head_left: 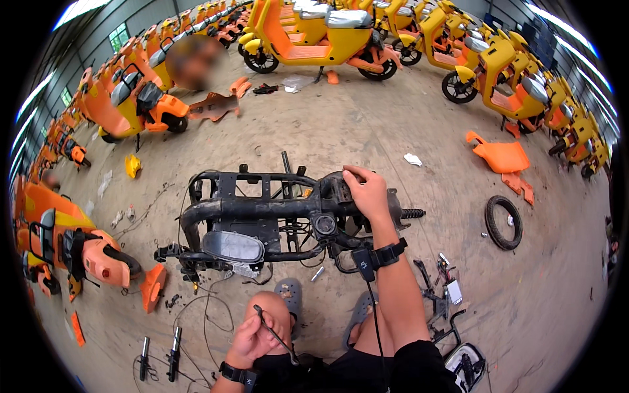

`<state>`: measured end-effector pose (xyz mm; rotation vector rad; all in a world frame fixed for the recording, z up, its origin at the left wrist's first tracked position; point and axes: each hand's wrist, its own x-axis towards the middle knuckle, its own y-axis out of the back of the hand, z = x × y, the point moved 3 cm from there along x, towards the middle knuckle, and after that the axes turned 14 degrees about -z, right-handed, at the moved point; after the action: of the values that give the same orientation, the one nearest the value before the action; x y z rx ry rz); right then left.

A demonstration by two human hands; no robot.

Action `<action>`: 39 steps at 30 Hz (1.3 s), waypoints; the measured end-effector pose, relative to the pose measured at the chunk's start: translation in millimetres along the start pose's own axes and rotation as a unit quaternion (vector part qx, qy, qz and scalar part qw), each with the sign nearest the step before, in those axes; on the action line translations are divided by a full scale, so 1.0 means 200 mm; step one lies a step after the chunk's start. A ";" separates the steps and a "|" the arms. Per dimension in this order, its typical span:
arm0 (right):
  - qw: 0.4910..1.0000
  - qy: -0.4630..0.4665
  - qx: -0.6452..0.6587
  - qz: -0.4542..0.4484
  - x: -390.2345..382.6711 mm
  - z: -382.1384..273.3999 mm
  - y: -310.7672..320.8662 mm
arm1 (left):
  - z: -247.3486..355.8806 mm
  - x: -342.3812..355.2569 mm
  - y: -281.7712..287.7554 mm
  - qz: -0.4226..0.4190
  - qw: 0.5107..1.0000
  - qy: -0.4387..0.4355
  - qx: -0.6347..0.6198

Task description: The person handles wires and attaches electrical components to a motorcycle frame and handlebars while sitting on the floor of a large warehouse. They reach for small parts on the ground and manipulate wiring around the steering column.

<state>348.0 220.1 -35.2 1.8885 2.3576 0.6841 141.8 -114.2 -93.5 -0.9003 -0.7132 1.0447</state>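
A black scooter frame [262, 208] of bare tubes lies on the floor across my front. My right hand [368, 191] grips its right end, with fingers bent over the dark metal beside the spring shock absorber [413, 213]. Low in front of my knee, my left hand [252, 340] is closed around a slim dark wrench [276, 334], held at a slant; its upper end sticks out above the fingers. An oval grey cover [232, 247] sits on the frame's near left side. Cables hang among the tubes.
Fork legs [173, 354] and loose wires lie at lower left. A tire [504, 223], an orange body panel [501, 157] and a small white box [454, 292] lie at right. Rows of yellow and orange scooters [327, 39] stand around. A blurred person [195, 60] is at far left.
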 end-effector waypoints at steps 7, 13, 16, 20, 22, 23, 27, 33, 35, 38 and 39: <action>0.997 -0.001 0.067 -0.036 0.02 0.03 -0.02 | 0.02 0.00 0.00 0.006 1.000 0.002 -0.006; 0.995 0.000 0.094 -0.026 0.02 0.07 -0.04 | 0.00 0.01 0.00 -0.011 1.000 0.002 -0.015; 0.994 -0.011 0.108 -0.031 0.02 0.08 -0.03 | -0.01 0.01 0.00 0.006 1.000 0.006 -0.007; 0.995 -0.050 0.060 0.062 0.00 0.03 0.02 | 0.01 0.00 -0.01 0.026 0.999 -0.005 0.031; 0.987 -0.010 0.125 0.104 0.00 0.01 0.09 | 0.03 -0.01 -0.03 0.057 0.995 0.002 0.088; 0.980 0.005 0.155 0.123 -0.02 0.01 0.11 | 0.05 0.00 -0.07 0.080 0.990 0.000 0.119; 0.968 -0.018 0.204 0.144 -0.08 -0.02 0.22 | 0.24 0.09 -0.35 0.137 0.966 0.014 0.221; 0.945 -0.018 0.258 0.199 -0.13 0.10 0.39 | 0.46 0.39 -0.66 0.161 0.834 0.187 0.493; 0.940 -0.045 0.274 0.196 -0.17 0.16 0.42 | 0.49 0.52 -0.75 0.147 0.780 0.241 0.558; 0.920 -0.068 0.321 0.215 -0.23 0.17 0.49 | 0.57 0.73 -0.83 0.093 0.763 0.250 0.589; 0.915 -0.073 0.332 0.218 -0.23 0.19 0.52 | 0.56 0.82 -0.88 0.094 0.748 0.241 0.612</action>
<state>466.6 204.8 -43.7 2.6490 2.2531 -0.3225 176.5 30.8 127.2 -0.0229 0.5495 1.1055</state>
